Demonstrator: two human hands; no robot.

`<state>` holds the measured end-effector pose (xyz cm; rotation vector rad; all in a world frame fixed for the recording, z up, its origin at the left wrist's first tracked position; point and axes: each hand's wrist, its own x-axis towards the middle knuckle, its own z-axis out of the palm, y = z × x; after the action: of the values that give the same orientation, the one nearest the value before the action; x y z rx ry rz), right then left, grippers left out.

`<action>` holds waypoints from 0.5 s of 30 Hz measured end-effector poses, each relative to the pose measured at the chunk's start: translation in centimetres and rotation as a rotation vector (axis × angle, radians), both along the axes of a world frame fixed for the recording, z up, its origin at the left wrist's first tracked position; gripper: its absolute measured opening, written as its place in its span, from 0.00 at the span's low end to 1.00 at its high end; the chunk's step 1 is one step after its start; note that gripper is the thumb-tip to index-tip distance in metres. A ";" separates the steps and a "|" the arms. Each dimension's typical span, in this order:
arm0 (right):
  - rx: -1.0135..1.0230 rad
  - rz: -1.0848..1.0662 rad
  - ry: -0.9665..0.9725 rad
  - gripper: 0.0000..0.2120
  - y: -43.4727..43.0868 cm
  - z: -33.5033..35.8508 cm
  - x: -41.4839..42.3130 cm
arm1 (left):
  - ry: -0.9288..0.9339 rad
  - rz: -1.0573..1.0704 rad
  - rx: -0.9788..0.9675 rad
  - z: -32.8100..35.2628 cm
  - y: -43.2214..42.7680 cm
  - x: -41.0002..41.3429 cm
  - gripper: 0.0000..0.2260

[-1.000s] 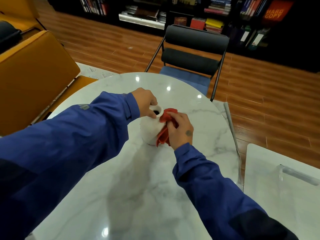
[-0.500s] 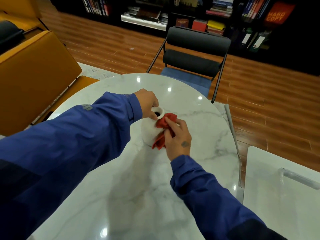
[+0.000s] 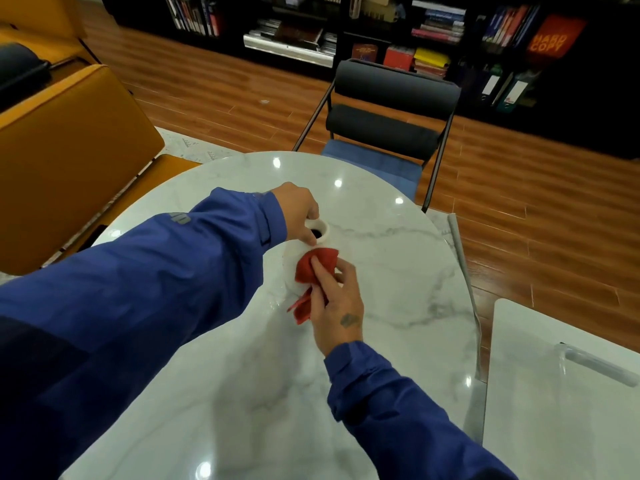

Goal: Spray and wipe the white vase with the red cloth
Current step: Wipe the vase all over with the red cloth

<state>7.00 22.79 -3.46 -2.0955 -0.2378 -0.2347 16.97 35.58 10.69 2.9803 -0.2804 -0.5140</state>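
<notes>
Since a second ago the right hand [image 3: 337, 308] has slid lower and nearer on the vase, so that the red cloth [image 3: 313, 271] now covers the near-right shoulder of the white vase [image 3: 290, 268] rather than its right flank, and the vase's dark mouth shows more plainly beside the left thumb. That right hand grasps the cloth, its fingers [image 3: 323, 275] spread flat over the bunched upper part and pressing it against the vase wall, while a loose tail of cloth hangs down past the palm to touch the table [image 3: 398, 278] at the vase's foot. Its grip on the cloth is closed but not clenched. The left hand [image 3: 299, 211] grasps the vase by the rim, thumb on the near lip and the other fingers curled over the far side of the neck, holding it upright. Both sleeves are dark blue. The vase stands on the white marble table, roughly midway across it and nearer the far edge than the near one, well apart from the right edge. A black chair [image 3: 388, 116] with a blue seat is drawn up at the far edge. An orange armchair [image 3: 69, 150] stands just beyond the left edge. A second white surface [image 3: 554, 393] lies off the right edge, apart from the round top, and dark bookshelves [image 3: 433, 29] line the far wall.
</notes>
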 end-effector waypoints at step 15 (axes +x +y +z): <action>0.082 -0.050 -0.002 0.19 -0.1 0.1 1.0 | 0.015 0.005 0.017 0.1 0.0 0.3 0.26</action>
<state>7.97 22.73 -3.35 -2.0216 -0.1744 -0.2716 17.24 35.57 10.82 2.9918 -0.2686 -0.5412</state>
